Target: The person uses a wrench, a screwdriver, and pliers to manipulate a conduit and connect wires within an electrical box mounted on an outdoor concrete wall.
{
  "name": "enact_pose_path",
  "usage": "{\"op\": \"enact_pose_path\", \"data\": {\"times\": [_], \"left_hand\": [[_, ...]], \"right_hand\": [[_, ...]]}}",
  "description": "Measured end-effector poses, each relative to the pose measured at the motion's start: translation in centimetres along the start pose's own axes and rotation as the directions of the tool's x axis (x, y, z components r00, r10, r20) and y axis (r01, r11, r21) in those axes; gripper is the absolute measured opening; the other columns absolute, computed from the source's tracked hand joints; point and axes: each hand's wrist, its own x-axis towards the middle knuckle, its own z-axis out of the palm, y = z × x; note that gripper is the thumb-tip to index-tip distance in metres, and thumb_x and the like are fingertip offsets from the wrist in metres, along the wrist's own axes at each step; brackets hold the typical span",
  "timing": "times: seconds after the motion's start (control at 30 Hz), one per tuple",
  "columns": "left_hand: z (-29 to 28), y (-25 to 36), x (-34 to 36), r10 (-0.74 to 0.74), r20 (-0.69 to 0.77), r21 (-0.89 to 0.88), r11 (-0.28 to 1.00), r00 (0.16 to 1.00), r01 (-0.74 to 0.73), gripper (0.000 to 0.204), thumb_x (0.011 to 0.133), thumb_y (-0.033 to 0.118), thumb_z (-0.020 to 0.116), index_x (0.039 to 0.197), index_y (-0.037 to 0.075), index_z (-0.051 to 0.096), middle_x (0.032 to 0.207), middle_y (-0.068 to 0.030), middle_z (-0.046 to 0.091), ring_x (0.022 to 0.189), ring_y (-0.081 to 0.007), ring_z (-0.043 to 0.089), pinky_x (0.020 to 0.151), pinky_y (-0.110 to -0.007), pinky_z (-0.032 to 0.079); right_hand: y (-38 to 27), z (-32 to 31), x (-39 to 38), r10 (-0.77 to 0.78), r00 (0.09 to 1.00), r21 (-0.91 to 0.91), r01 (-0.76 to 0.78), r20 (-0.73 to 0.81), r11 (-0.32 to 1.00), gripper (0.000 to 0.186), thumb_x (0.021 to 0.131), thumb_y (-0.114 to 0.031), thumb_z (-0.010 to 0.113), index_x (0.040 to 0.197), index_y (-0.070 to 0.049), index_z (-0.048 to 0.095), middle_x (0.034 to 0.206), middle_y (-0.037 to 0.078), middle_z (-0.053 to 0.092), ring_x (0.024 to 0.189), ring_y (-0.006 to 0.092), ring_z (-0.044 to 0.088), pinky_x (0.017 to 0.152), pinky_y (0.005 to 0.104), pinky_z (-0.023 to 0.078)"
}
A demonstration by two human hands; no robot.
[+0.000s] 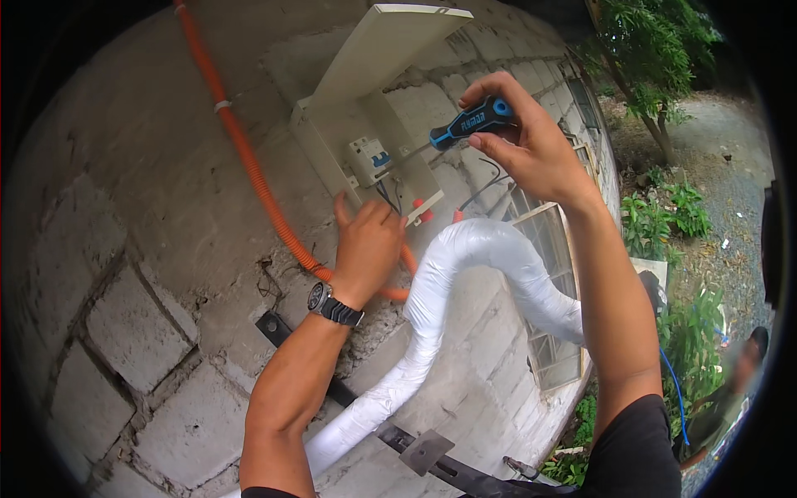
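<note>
My right hand (523, 137) holds a black-and-blue screwdriver (471, 123) by its handle, thumb below and fingers curled above. Its shaft points left toward a circuit breaker (371, 159) with blue levers, mounted inside a beige electrical box (320, 137). The box's cover (390, 50) is swung up. Dark wires (384, 196) run down from the breaker behind my left hand (370, 249). That hand is bent in at the box's lower edge, beside an orange corrugated conduit (408, 259); its fingertips, and what they grip, are hidden. A red fitting (425, 211) sits by the box's lower right corner.
A thick white-wrapped pipe (432, 307) bends in front of the wall, below the box. More orange conduit (257, 178) climbs the block wall at left. Loose wires (486, 187) stick out at right. A metal bracket (427, 452) crosses below; a person (730, 394) is at lower right.
</note>
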Motion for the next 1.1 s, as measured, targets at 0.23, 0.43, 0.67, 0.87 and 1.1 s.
{"op": "enact_pose_path", "data": {"times": [0.23,0.43,0.67,0.87,1.1], "left_hand": [[0.2,0.3,-0.1,0.042,0.006,0.040,0.998,0.999,-0.042,0.014,0.090,0.016,0.073,0.081,0.005,0.072,0.084,-0.0048,0.064,0.092,-0.0237,0.065,0.114,-0.064,0.034],[0.7,1.3,0.6,-0.104,-0.034,0.101,0.989,0.994,0.107,0.012,0.086,0.015,0.073,0.082,0.004,0.071,0.086,-0.0065,0.062,0.087,-0.0260,0.063,0.111,-0.064,0.041],[-0.4,0.8,-0.3,0.118,0.091,0.117,0.985,0.989,-0.129,0.014,0.088,0.018,0.072,0.084,0.004,0.069,0.090,-0.0070,0.057,0.097,-0.0278,0.061,0.113,-0.065,0.039],[-0.7,1.9,-0.5,0.002,0.080,0.101,0.995,0.997,-0.010,0.018,0.087,0.020,0.075,0.092,0.004,0.068,0.097,-0.0090,0.057,0.103,-0.0285,0.061,0.116,-0.064,0.035],[-0.4,1.8,-0.3,-0.044,0.049,0.124,0.992,0.998,0.037,0.022,0.089,0.023,0.072,0.099,0.004,0.067,0.103,-0.0106,0.062,0.106,-0.0296,0.061,0.116,-0.061,0.032]], "right_hand": [[-0.3,1.1,-0.6,-0.049,0.995,-0.012,0.048,-0.087,0.999,0.045,0.091,-0.011,0.077,0.128,-0.006,0.051,0.103,0.009,0.070,0.088,0.0181,0.071,0.081,0.0335,0.058],[0.2,1.8,-1.0,0.027,0.981,-0.106,-0.048,-0.192,0.993,0.043,0.092,-0.017,0.079,0.124,-0.007,0.051,0.091,0.009,0.072,0.081,0.0201,0.072,0.074,0.0344,0.056],[1.3,1.5,-0.6,-0.061,0.978,-0.024,0.057,-0.202,0.998,0.042,0.092,-0.019,0.080,0.122,-0.006,0.053,0.089,0.010,0.072,0.079,0.0181,0.071,0.071,0.0330,0.055],[-0.5,1.7,-0.4,0.150,0.968,-0.203,-0.191,-0.201,0.960,0.041,0.090,-0.021,0.084,0.116,-0.006,0.057,0.098,0.009,0.073,0.083,0.0193,0.073,0.077,0.0332,0.057],[-0.5,2.2,-1.0,-0.068,0.985,-0.055,0.059,-0.160,0.997,0.040,0.089,-0.014,0.083,0.119,-0.005,0.059,0.102,0.008,0.073,0.093,0.0203,0.075,0.079,0.0335,0.059]]}}
